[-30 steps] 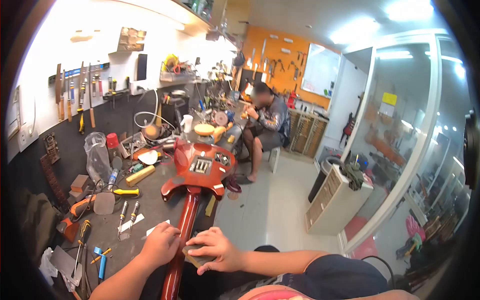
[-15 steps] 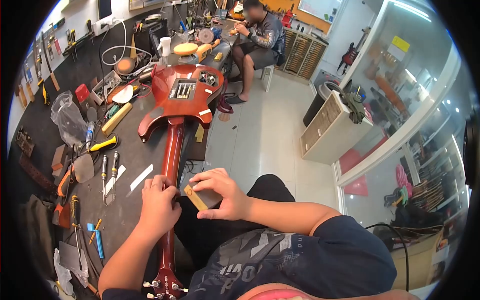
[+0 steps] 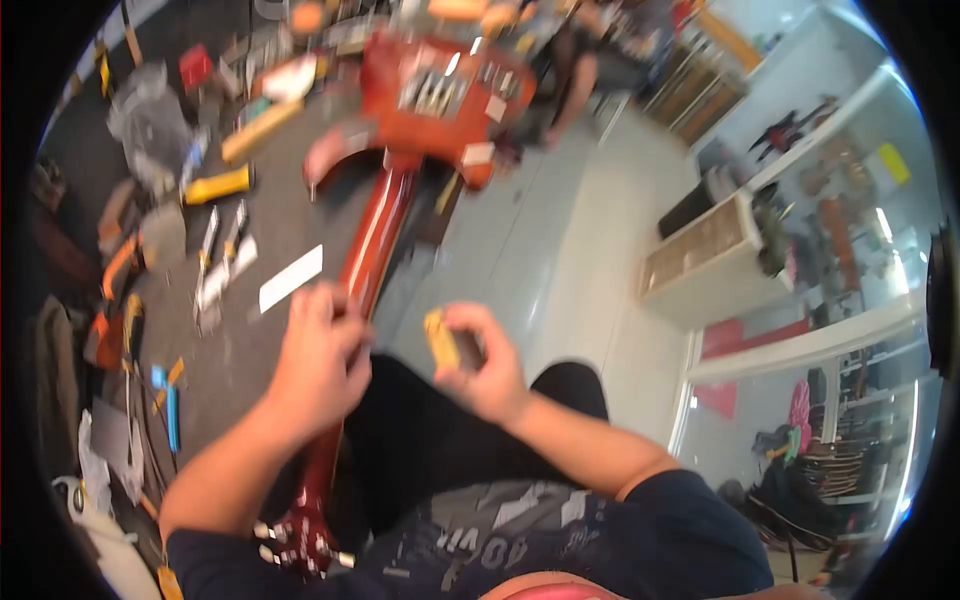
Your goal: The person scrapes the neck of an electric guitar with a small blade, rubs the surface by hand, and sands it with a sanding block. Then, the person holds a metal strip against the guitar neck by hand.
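Note:
A glossy red-brown electric guitar [image 3: 425,125] lies face down, its neck [image 3: 375,245] running toward me and its headstock [image 3: 303,530] by my body. My left hand [image 3: 322,350] is closed over the neck with curled fingers; their tips are blurred. Off to the right of the neck, my right hand [image 3: 485,360] grips a small block [image 3: 440,340] between thumb and fingers. The block has a yellow, wood-like face and a darker side, and it is apart from the guitar. Pale patches sit on the guitar's body, around an open cavity.
Left of the neck, the dark bench [image 3: 250,345] carries white strips [image 3: 291,279], screwdrivers [image 3: 207,245], a yellow-handled tool [image 3: 220,186] and a clear plastic bag [image 3: 150,125]. A seated person [image 3: 575,90] is at the back. A pale cabinet [image 3: 710,250] stands on the floor at right.
The view has swung, blurring the scene and shifting the guitar body up and right. My right hand, with the block, is farther from my left hand and the neck. The left hand stays on the neck.

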